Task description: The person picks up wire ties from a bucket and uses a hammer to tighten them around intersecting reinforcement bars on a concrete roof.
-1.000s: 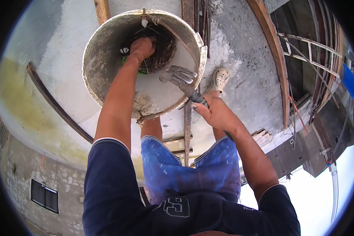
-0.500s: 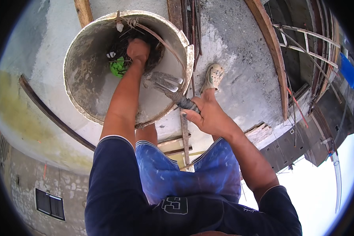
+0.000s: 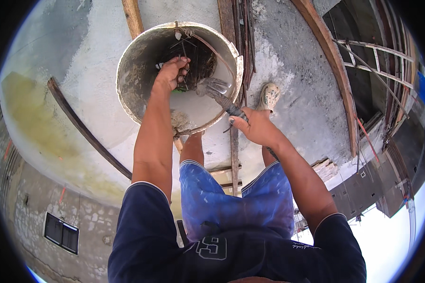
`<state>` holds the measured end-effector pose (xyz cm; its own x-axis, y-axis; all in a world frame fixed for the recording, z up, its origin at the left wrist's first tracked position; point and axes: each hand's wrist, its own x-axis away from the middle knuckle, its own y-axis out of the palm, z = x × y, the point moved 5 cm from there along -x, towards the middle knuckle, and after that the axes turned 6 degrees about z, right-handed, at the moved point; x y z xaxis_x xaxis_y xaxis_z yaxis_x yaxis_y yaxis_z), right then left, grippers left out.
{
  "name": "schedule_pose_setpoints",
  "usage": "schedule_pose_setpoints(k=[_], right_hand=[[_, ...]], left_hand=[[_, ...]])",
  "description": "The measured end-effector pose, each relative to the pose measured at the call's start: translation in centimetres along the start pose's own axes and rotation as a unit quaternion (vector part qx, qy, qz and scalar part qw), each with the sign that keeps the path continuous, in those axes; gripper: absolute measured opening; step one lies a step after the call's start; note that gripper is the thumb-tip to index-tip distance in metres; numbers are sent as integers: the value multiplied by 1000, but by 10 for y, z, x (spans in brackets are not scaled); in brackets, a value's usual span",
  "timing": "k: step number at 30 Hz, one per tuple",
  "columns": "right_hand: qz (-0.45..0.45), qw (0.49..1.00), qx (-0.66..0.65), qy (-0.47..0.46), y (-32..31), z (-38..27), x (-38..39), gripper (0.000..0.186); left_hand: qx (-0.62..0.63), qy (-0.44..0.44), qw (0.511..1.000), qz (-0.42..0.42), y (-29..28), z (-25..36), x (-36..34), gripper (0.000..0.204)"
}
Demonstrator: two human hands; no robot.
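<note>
A big whitish bucket (image 3: 120, 80), crusted with dried cement, leans with its mouth toward me. Inside it my left hand (image 3: 174, 71) is closed, palm turned up, with what look like thin nails at its fingers. More thin dark metal pieces (image 3: 186, 43) lie deeper in the bucket. A scrap of green plastic (image 3: 179, 89) shows just below that hand, mostly hidden. My right hand (image 3: 257, 125) grips the dark wrapped handle of a claw hammer (image 3: 215, 92). The hammer's head reaches over the bucket's right rim, claw forward.
Wooden boards (image 3: 133, 19) and a bundle of steel rebar (image 3: 248, 47) lie on the concrete floor (image 3: 297, 70) beyond and beside the bucket. A long timber (image 3: 85, 125) lies at left. At right a wooden edge (image 3: 333, 70) borders a drop with a ladder-like frame (image 3: 373, 56).
My left hand has drawn back from the bucket's depths and turned, its curled fingers now showing. It covers most of the green plastic. The hammer stays in my right hand.
</note>
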<state>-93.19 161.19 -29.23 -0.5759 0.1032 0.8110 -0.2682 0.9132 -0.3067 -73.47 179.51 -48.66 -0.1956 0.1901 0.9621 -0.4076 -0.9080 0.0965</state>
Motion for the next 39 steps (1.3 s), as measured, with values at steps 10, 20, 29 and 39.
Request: schedule_pose_setpoints(k=[10,20,29,39], right_hand=[[22,1000,10,-1,-16,-17,4,54],[82,996,32,-12,-44,-48,100,60],[178,983,-44,3,-122,-33,315,47],[301,947,-95,60,-185,29,371,52]], left_hand=[[54,91,992,-73,14,33,103,20],[151,180,970,-65,7,40,289,15],[34,235,971,-22,-27,84,426,16],[-114,251,954,121,5,124,462,10]])
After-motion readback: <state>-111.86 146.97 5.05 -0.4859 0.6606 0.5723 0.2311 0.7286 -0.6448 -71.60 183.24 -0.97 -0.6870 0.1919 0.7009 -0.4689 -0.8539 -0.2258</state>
